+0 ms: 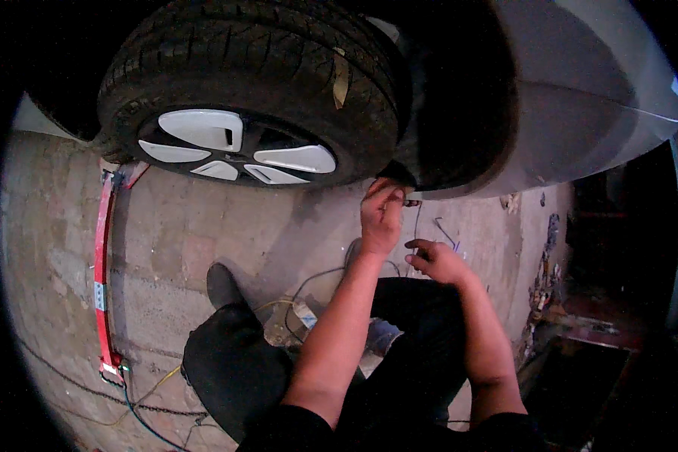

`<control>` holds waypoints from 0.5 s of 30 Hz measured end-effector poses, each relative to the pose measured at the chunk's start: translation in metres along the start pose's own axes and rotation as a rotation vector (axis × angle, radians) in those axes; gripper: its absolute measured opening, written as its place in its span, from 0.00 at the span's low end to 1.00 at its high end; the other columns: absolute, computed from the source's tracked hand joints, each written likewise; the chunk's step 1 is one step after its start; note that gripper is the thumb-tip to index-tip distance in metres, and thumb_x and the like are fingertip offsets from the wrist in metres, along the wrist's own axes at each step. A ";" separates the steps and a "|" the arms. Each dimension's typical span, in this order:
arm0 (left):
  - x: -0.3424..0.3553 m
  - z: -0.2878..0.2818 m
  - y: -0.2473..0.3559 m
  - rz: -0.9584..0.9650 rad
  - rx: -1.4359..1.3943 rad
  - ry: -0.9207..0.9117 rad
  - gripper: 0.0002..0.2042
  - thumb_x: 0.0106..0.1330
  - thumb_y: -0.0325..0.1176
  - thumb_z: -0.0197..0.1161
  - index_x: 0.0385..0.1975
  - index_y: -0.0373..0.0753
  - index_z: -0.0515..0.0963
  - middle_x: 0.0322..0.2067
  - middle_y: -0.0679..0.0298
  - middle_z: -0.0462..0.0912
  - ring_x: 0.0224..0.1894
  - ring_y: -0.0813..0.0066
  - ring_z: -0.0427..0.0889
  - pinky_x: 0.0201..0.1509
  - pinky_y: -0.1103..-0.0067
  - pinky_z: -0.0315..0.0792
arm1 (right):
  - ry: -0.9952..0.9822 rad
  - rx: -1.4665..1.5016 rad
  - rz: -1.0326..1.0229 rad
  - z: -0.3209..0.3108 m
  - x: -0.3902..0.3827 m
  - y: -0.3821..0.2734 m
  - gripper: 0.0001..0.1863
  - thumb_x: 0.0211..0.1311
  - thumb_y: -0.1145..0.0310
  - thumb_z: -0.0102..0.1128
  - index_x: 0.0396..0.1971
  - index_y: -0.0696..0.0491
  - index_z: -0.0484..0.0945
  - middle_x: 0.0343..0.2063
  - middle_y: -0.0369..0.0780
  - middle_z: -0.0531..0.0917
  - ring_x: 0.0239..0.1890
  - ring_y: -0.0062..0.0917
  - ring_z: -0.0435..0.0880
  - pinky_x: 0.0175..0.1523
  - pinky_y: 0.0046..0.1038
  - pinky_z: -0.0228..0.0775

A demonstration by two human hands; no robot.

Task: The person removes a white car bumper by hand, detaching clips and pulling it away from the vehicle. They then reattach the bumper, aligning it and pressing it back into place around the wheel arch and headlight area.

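A car's tyre (151, 83) with a white-and-black rim (200, 128) fills the upper middle, with a loose tan strip (340, 79) on its tread. My left hand (382, 218) reaches up to the lower edge of the dark wheel arch (459, 143) beside the tyre, fingers closed on something small and dark that I cannot make out. My right hand (433, 262) is lower and to the right, fingers apart and apparently holding nothing, near a thin dark cable and a bent metal tool (444, 232) on the floor.
The grey car body (572, 120) overhangs at upper right. A red jack arm (103, 256) stands at left on the concrete floor (60, 226). Cables, a chain (151, 404) and a yellow hose (166, 377) lie around my bent legs. A dark recess (580, 369) is at right.
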State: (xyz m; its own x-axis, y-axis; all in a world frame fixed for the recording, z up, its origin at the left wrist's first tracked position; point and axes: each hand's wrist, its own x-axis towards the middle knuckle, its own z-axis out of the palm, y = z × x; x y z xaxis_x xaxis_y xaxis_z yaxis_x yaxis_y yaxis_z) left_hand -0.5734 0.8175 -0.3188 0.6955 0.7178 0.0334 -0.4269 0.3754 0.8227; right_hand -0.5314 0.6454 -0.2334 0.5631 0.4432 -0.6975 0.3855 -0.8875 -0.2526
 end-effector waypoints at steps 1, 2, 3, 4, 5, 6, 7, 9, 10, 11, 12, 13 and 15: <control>0.000 0.004 0.006 -0.026 -0.056 -0.009 0.11 0.66 0.30 0.53 0.36 0.32 0.82 0.34 0.54 0.81 0.41 0.55 0.79 0.49 0.70 0.71 | -0.011 0.002 0.005 -0.001 0.000 -0.003 0.25 0.68 0.54 0.61 0.57 0.57 0.77 0.32 0.50 0.87 0.35 0.40 0.87 0.44 0.38 0.76; 0.001 0.006 0.009 -0.050 -0.113 -0.017 0.11 0.66 0.30 0.53 0.35 0.31 0.81 0.34 0.54 0.80 0.40 0.54 0.79 0.47 0.70 0.71 | -0.021 0.003 0.009 -0.005 -0.001 -0.012 0.26 0.68 0.54 0.61 0.57 0.57 0.77 0.32 0.50 0.87 0.36 0.40 0.87 0.44 0.38 0.76; 0.002 0.006 0.008 -0.020 -0.058 -0.031 0.10 0.65 0.29 0.53 0.34 0.31 0.80 0.34 0.54 0.80 0.40 0.54 0.79 0.47 0.69 0.71 | -0.032 0.004 0.013 -0.007 -0.001 -0.017 0.26 0.68 0.53 0.61 0.57 0.57 0.77 0.32 0.50 0.87 0.36 0.41 0.87 0.44 0.38 0.76; 0.004 0.006 0.007 0.010 -0.002 -0.045 0.09 0.65 0.29 0.53 0.33 0.31 0.79 0.34 0.53 0.80 0.40 0.54 0.78 0.47 0.69 0.71 | -0.025 0.028 0.010 -0.004 0.002 -0.013 0.26 0.68 0.53 0.61 0.57 0.57 0.77 0.32 0.50 0.87 0.36 0.41 0.87 0.44 0.38 0.76; 0.004 0.007 0.003 0.041 0.051 -0.058 0.09 0.65 0.29 0.53 0.32 0.31 0.79 0.34 0.53 0.79 0.39 0.53 0.78 0.46 0.69 0.70 | -0.018 0.049 0.007 -0.003 0.004 -0.011 0.26 0.68 0.54 0.61 0.57 0.58 0.77 0.32 0.50 0.87 0.36 0.42 0.87 0.44 0.39 0.76; 0.004 0.008 0.000 0.045 0.066 -0.051 0.09 0.64 0.29 0.53 0.32 0.31 0.78 0.34 0.52 0.79 0.39 0.53 0.78 0.46 0.68 0.70 | -0.011 0.069 0.003 -0.002 0.005 -0.008 0.26 0.68 0.54 0.61 0.57 0.58 0.76 0.32 0.50 0.87 0.36 0.43 0.87 0.44 0.39 0.76; 0.003 0.009 -0.004 0.049 0.082 -0.044 0.09 0.64 0.29 0.52 0.32 0.31 0.78 0.34 0.52 0.79 0.40 0.53 0.77 0.46 0.68 0.70 | -0.011 0.033 -0.010 -0.002 0.005 -0.006 0.26 0.68 0.54 0.61 0.57 0.58 0.76 0.32 0.50 0.87 0.36 0.43 0.86 0.44 0.40 0.76; 0.006 0.013 -0.002 0.038 0.080 -0.030 0.09 0.64 0.28 0.52 0.33 0.31 0.78 0.34 0.51 0.78 0.40 0.52 0.77 0.46 0.68 0.70 | -0.007 -0.042 -0.037 -0.005 0.004 -0.012 0.26 0.68 0.54 0.61 0.56 0.58 0.77 0.32 0.50 0.87 0.35 0.45 0.86 0.44 0.40 0.76; 0.006 0.015 -0.001 0.023 0.064 -0.023 0.08 0.64 0.28 0.52 0.33 0.32 0.78 0.33 0.51 0.78 0.40 0.52 0.77 0.47 0.68 0.70 | -0.008 -0.054 -0.044 -0.006 0.005 -0.014 0.26 0.68 0.54 0.60 0.56 0.58 0.77 0.32 0.50 0.87 0.35 0.45 0.86 0.44 0.40 0.76; 0.006 0.016 0.000 0.010 0.048 -0.017 0.08 0.64 0.28 0.52 0.34 0.32 0.78 0.33 0.51 0.78 0.41 0.51 0.77 0.47 0.68 0.70 | -0.006 -0.066 -0.052 -0.005 0.006 -0.015 0.26 0.68 0.54 0.60 0.56 0.58 0.77 0.32 0.50 0.86 0.35 0.45 0.86 0.44 0.41 0.76; 0.006 0.016 0.000 -0.005 0.044 -0.024 0.09 0.64 0.29 0.52 0.34 0.32 0.78 0.34 0.51 0.78 0.41 0.51 0.77 0.48 0.68 0.70 | -0.005 -0.077 -0.060 -0.004 0.007 -0.016 0.26 0.68 0.54 0.60 0.56 0.58 0.77 0.32 0.50 0.86 0.35 0.45 0.86 0.44 0.41 0.76; 0.006 0.015 0.001 -0.019 0.041 -0.030 0.09 0.64 0.29 0.52 0.35 0.32 0.79 0.35 0.51 0.79 0.42 0.51 0.77 0.48 0.69 0.70 | -0.010 -0.079 -0.051 -0.004 0.006 -0.016 0.26 0.68 0.54 0.60 0.57 0.57 0.77 0.32 0.50 0.86 0.36 0.45 0.86 0.44 0.41 0.76; -0.001 0.009 -0.008 -0.033 0.037 0.000 0.11 0.65 0.30 0.51 0.37 0.32 0.79 0.37 0.52 0.79 0.43 0.53 0.77 0.49 0.69 0.70 | -0.024 -0.082 -0.033 0.000 0.006 -0.019 0.25 0.68 0.54 0.60 0.57 0.57 0.76 0.32 0.50 0.87 0.36 0.44 0.86 0.44 0.41 0.76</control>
State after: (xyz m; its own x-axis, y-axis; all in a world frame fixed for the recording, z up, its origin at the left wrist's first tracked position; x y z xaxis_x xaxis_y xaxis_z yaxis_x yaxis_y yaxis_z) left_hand -0.5651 0.8081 -0.3204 0.7091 0.7051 0.0056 -0.3820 0.3774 0.8436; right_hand -0.5356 0.6649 -0.2326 0.5320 0.4680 -0.7056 0.4630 -0.8586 -0.2203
